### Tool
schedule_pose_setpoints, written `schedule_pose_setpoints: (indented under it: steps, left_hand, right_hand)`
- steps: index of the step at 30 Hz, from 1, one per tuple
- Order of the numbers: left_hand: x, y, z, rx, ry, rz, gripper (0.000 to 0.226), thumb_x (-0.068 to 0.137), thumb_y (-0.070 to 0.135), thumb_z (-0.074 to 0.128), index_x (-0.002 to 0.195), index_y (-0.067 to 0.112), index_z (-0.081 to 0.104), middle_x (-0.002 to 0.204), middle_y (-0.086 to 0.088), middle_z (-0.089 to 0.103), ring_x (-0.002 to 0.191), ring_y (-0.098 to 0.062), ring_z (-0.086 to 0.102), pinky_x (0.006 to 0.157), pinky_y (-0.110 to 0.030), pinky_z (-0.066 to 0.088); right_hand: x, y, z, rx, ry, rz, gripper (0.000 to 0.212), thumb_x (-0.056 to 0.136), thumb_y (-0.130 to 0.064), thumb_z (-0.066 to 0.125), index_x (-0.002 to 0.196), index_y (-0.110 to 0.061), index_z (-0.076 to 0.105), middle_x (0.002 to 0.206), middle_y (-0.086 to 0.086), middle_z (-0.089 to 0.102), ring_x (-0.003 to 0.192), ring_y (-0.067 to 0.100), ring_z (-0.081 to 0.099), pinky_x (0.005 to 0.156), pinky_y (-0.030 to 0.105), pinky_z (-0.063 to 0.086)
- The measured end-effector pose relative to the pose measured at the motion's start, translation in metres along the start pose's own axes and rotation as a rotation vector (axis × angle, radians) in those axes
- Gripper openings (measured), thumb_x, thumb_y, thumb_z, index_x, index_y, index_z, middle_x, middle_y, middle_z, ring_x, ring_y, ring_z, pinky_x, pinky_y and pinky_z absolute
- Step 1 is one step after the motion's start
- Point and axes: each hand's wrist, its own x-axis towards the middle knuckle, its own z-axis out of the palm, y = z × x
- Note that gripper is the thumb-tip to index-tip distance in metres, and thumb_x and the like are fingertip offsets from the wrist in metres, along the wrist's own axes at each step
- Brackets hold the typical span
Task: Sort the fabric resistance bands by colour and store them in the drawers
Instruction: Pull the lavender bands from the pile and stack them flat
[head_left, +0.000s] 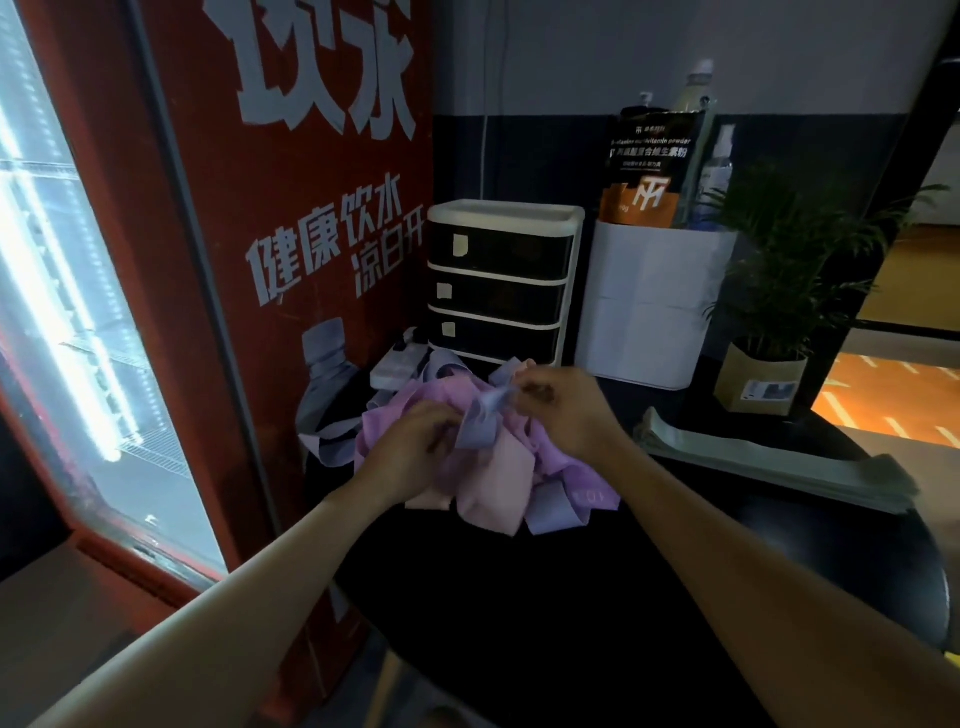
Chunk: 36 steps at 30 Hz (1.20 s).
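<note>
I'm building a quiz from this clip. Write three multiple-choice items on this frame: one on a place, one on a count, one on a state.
1. Where does the drawer unit stand?
A. behind the band pile
B. right of the potted plant
C. on the floor

2. How many drawers does the unit have?
A. two
B. three
C. five

3. What state are the drawers in?
A. all pulled out
B. one removed
C. all pushed in

Answers: 1 A, it stands on the table past the pile. 2 B, three dark fronts are stacked. 3 C, every front sits flush while the left hand and right hand pinch a lavender band.
</note>
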Motion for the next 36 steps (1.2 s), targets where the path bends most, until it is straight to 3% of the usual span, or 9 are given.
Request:
schedule_pose_setpoints:
  steps: [2, 6, 9, 14, 19, 25, 30, 34, 36]
  left_hand:
    - [0.004, 0.005, -0.003, -0.011, 0.02, -0.031, 0.025, 0.091, -0.001, 0.048, 0.111, 0.001, 0.064, 0.11, -0.011, 0.064, 0.1, -0.02, 0.058, 0.08, -0.019, 0.04]
    - [0.012, 0.023, -0.01, -0.109, 0.154, -0.057, 0.021, 0.095, 0.01, 0.049, 0.111, 0.007, 0.063, 0.098, 0.006, 0.058, 0.085, -0.002, 0.052, 0.072, -0.006, 0.034]
    - [0.016, 0.039, -0.012, -0.222, 0.18, -0.049, 0.018, 0.092, 0.017, 0.057, 0.107, 0.01, 0.064, 0.093, 0.008, 0.061, 0.082, -0.002, 0.056, 0.065, 0.001, 0.036]
    - [0.025, 0.043, -0.01, -0.049, 0.136, -0.131, 0.019, 0.086, 0.017, 0.063, 0.104, 0.013, 0.064, 0.1, 0.001, 0.067, 0.092, -0.015, 0.06, 0.071, -0.018, 0.04]
    - [0.03, 0.043, -0.007, 0.217, 0.191, -0.103, 0.014, 0.089, 0.023, 0.058, 0.096, 0.019, 0.069, 0.095, -0.001, 0.069, 0.089, -0.021, 0.063, 0.07, -0.026, 0.043]
    - [0.047, 0.109, -0.009, -0.305, 0.17, 0.081, 0.011, 0.093, 0.022, 0.054, 0.097, 0.014, 0.062, 0.091, 0.002, 0.062, 0.08, -0.007, 0.056, 0.069, -0.015, 0.042]
    - [0.068, 0.165, -0.011, -0.697, 0.038, 0.049, 0.018, 0.097, 0.032, 0.043, 0.1, 0.021, 0.058, 0.108, -0.007, 0.063, 0.103, -0.018, 0.06, 0.09, -0.031, 0.049]
    - [0.078, 0.186, -0.005, -0.767, 0.083, 0.024, 0.032, 0.096, 0.026, 0.049, 0.103, -0.004, 0.057, 0.106, -0.028, 0.062, 0.092, -0.026, 0.061, 0.087, -0.04, 0.051]
    - [0.08, 0.19, -0.001, -0.768, 0.078, 0.049, 0.028, 0.095, 0.021, 0.05, 0.1, -0.005, 0.057, 0.103, -0.03, 0.061, 0.088, -0.025, 0.059, 0.085, -0.043, 0.052]
  right_hand:
    - [0.012, -0.008, -0.014, 0.061, 0.072, 0.009, 0.014, 0.09, -0.01, 0.059, 0.092, -0.001, 0.07, 0.081, 0.015, 0.067, 0.065, 0.015, 0.055, 0.059, 0.01, 0.039]
    - [0.022, -0.012, -0.033, 0.198, 0.148, 0.068, 0.016, 0.093, -0.01, 0.054, 0.092, 0.002, 0.065, 0.083, 0.017, 0.068, 0.073, 0.026, 0.064, 0.069, 0.03, 0.051]
    - [0.02, -0.008, -0.042, 0.304, 0.167, 0.099, 0.015, 0.095, -0.008, 0.05, 0.089, -0.002, 0.063, 0.08, 0.014, 0.065, 0.067, 0.015, 0.061, 0.067, 0.022, 0.052]
    - [0.014, -0.004, -0.064, 0.436, 0.282, 0.14, 0.019, 0.096, -0.01, 0.047, 0.081, -0.006, 0.058, 0.067, 0.003, 0.06, 0.052, -0.002, 0.056, 0.058, 0.015, 0.049]
    - [0.005, 0.0, -0.088, 0.416, 0.329, 0.13, 0.018, 0.097, -0.011, 0.045, 0.085, -0.003, 0.056, 0.068, 0.004, 0.057, 0.059, 0.006, 0.055, 0.064, 0.021, 0.049]
    - [-0.004, -0.003, -0.104, 0.399, 0.357, 0.102, 0.02, 0.097, -0.009, 0.044, 0.09, 0.003, 0.058, 0.069, 0.005, 0.056, 0.061, 0.009, 0.053, 0.06, 0.015, 0.047]
    - [-0.016, -0.008, -0.118, 0.287, 0.258, 0.025, 0.023, 0.098, -0.009, 0.044, 0.077, -0.01, 0.055, 0.071, 0.001, 0.059, 0.056, -0.005, 0.053, 0.06, 0.009, 0.046]
    - [-0.025, -0.008, -0.136, 0.191, 0.205, -0.005, 0.017, 0.097, -0.013, 0.046, 0.087, -0.007, 0.058, 0.074, -0.004, 0.06, 0.061, -0.006, 0.056, 0.063, 0.01, 0.047]
    - [-0.028, -0.001, -0.143, 0.126, 0.209, 0.016, 0.014, 0.095, -0.019, 0.051, 0.085, -0.013, 0.059, 0.075, -0.003, 0.061, 0.065, 0.001, 0.056, 0.07, 0.023, 0.048]
